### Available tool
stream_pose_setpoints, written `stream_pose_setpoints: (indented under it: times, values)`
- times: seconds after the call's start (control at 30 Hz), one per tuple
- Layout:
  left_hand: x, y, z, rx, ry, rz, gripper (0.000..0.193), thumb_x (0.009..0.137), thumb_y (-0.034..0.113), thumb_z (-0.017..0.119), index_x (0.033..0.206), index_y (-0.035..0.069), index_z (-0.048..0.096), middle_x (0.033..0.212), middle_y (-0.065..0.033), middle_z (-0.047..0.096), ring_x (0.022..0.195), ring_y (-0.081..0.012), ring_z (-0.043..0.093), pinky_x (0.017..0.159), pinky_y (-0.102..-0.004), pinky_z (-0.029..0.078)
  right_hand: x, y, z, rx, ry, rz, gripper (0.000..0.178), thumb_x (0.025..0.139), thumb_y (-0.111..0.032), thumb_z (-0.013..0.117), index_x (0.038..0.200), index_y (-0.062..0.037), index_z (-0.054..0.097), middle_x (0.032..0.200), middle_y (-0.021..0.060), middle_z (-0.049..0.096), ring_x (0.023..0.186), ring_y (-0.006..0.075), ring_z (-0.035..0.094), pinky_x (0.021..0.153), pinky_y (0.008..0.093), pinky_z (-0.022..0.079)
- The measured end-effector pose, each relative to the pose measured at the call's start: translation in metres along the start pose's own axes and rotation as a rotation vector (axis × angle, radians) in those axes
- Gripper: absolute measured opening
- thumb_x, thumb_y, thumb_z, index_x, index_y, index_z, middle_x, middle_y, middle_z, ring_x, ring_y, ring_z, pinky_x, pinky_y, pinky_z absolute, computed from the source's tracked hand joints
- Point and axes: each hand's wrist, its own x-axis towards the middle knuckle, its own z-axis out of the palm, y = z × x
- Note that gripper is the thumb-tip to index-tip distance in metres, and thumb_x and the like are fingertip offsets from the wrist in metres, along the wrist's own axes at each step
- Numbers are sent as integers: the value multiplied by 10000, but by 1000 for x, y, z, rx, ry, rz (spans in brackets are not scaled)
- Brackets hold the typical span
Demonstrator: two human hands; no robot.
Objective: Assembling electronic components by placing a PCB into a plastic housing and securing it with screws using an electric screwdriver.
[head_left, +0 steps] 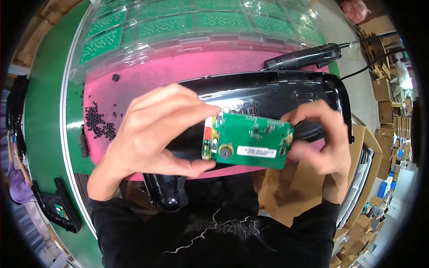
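A green circuit board point(248, 134) with a white label, a round dark part and a red connector is held up between my two hands. My left hand point(149, 129) is closed on its left edge, fingers above and thumb below. At the right edge, my right hand point(324, 136) has its bent fingers against the board's upper corner; its thumb is somewhat blurred. Below and behind the board lies a long glossy black plastic housing point(272, 85) with display digit cutouts, partly hidden by the board and my hands.
The housing rests on a pink mat point(201, 62). Loose black screws point(96, 120) lie at left. A black electric screwdriver point(304, 58) lies at the back right. Clear trays point(165, 44) hold several green boards. An open cardboard box point(299, 196) stands near right. Another person point(20, 183) is at far left.
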Motion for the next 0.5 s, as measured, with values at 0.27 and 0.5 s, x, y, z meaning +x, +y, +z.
stream_pose_setpoints:
  times: [0.27, 0.5]
  values:
    - [-10, -1, 6, -69, -202, -205, 598, 546, 206, 903, 1057, -22, 692, 886, -129, 672, 798, -286, 642, 736, -374, 519, 1, 35, 25, -159, -8, -110, 584, 579, -264, 927, 1015, -21, 623, 1021, 119, 681, 920, 309, 664, 819, 369, 530]
    - [-13, 0, 10, 176, -225, -332, 632, 611, 267, 896, 1115, -14, 639, 957, -133, 656, 873, -325, 625, 797, -396, 515, 9, 60, 44, -178, 113, -105, 580, 563, -116, 875, 1080, -6, 638, 1158, 151, 650, 1090, 323, 604, 954, 398, 477]
